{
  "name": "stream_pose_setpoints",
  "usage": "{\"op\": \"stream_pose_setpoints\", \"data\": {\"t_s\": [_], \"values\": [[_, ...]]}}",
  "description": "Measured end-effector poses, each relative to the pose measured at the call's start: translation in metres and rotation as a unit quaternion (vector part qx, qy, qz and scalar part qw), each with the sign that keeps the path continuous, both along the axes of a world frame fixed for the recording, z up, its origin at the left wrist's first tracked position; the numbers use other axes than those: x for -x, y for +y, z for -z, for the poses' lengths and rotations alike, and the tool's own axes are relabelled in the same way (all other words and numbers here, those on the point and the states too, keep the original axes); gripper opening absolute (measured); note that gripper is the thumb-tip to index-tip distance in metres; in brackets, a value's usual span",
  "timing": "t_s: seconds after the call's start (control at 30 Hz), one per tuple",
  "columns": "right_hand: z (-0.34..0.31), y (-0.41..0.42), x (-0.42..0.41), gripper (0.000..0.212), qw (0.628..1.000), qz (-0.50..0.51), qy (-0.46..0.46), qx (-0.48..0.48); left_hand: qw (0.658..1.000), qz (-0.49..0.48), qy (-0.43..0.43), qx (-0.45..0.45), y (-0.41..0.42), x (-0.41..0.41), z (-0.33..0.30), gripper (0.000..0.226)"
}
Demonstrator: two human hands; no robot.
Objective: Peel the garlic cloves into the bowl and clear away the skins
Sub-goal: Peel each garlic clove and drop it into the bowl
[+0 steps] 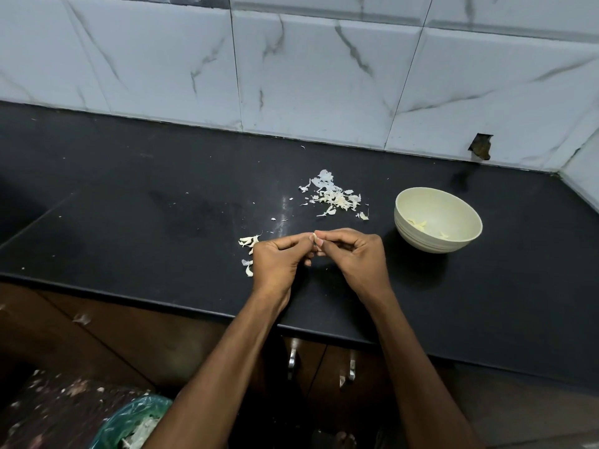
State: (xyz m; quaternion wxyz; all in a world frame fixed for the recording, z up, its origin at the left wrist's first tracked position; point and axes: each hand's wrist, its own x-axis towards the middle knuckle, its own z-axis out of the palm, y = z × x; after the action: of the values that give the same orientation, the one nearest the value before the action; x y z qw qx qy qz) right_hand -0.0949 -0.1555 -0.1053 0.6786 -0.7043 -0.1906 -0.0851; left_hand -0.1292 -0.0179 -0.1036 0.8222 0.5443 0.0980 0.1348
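Both hands are up over the black desk [162,196], meeting fingertip to fingertip above its front part. The left hand [275,260] has its fingers curled in, and the right hand [353,254] is curled the same way; between them, pinched by the thumbs and forefingers of both, sits a small pale garlic clove [313,237], only a sliver of it showing.

Just left of the left hand, a few more cloves [249,243] lie on the dark surface, partly hidden by the knuckles. Further back, between the hands and the wall, there's a scattered heap of papery white skins [334,197], with stray flakes trailing toward the hands. To the right of that heap stands the cream bowl [421,236], upright, well apart from the hands, with a few peeled pale pieces [418,224] lying in its bottom.

The desk is glossy black stone with a dull smear across its middle. Behind it, big white marble-look tiles [324,76] with grey veins; one has a broken notch [480,146] low at the right. Below the front edge, dark wooden cabinet doors with metal handles [293,358]. Down at the lower left, a bin with a green plastic liner [136,422] holding pale scraps.
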Motion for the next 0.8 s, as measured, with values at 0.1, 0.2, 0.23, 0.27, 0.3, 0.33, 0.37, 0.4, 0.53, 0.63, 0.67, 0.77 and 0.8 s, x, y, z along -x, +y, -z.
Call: {"op": "stream_pose_setpoints", "data": {"t_s": [0.1,0.2,0.23,0.27,0.3,0.33,0.37,0.4,0.53,0.63,0.67,0.77,0.8], "values": [[-0.0003,0.0002,0.0011,0.016,1.0,-0.002,-0.006,0.012,1.0,-0.012,0.002,-0.012,-0.001,0.0003,0.0001,0.009],[-0.0022,0.0007,0.003,0.015,1.0,-0.007,0.002,0.0,1.0,-0.008,0.002,-0.009,-0.0007,-0.0003,-0.0002,0.009],[-0.0031,0.0007,0.0036,0.015,1.0,-0.011,0.013,-0.017,1.0,0.0,0.002,0.002,-0.0001,-0.0005,-0.0009,0.008],[-0.0038,0.0005,0.0037,0.015,0.999,-0.015,0.026,-0.034,1.0,0.01,0.002,0.013,0.0006,-0.0006,-0.0013,0.007],[-0.0049,0.0004,0.0036,0.016,0.998,-0.02,0.039,-0.047,1.0,0.017,0.001,0.022,0.0011,-0.0008,-0.0018,0.009],[-0.0056,0.0002,0.0029,0.016,0.997,-0.022,0.05,-0.056,0.999,0.02,0.001,0.028,0.0014,-0.001,-0.0018,0.01],[-0.0062,0.0002,0.0023,0.017,0.996,-0.025,0.06,-0.063,0.999,0.02,0.002,0.031,0.0016,-0.001,-0.0019,0.011],[-0.0064,0.0003,0.0017,0.018,0.995,-0.025,0.068,-0.069,0.999,0.019,0.002,0.031,0.0018,-0.001,-0.0018,0.01],[-0.0062,0.0003,0.0016,0.014,0.995,-0.021,0.072,-0.072,0.999,0.026,0.0,0.037,0.0009,0.0002,-0.0023,0.01],[-0.0053,0.0006,0.0013,0.014,0.995,-0.018,0.073,-0.06,0.999,0.031,-0.003,0.045,0.0009,0.0017,-0.0036,0.009],[-0.0046,0.0008,0.001,0.014,0.996,-0.017,0.072,-0.051,0.999,0.029,-0.004,0.042,0.0008,0.002,-0.0037,0.009],[-0.0032,0.0005,0.0003,0.014,0.997,-0.015,0.069,-0.035,0.999,0.021,-0.002,0.035,0.0,0.0022,-0.0032,0.008],[-0.0028,0.0006,0.0003,0.015,0.997,-0.015,0.067,-0.034,0.999,0.02,-0.001,0.034,0.0002,0.0021,-0.0029,0.008]]}}
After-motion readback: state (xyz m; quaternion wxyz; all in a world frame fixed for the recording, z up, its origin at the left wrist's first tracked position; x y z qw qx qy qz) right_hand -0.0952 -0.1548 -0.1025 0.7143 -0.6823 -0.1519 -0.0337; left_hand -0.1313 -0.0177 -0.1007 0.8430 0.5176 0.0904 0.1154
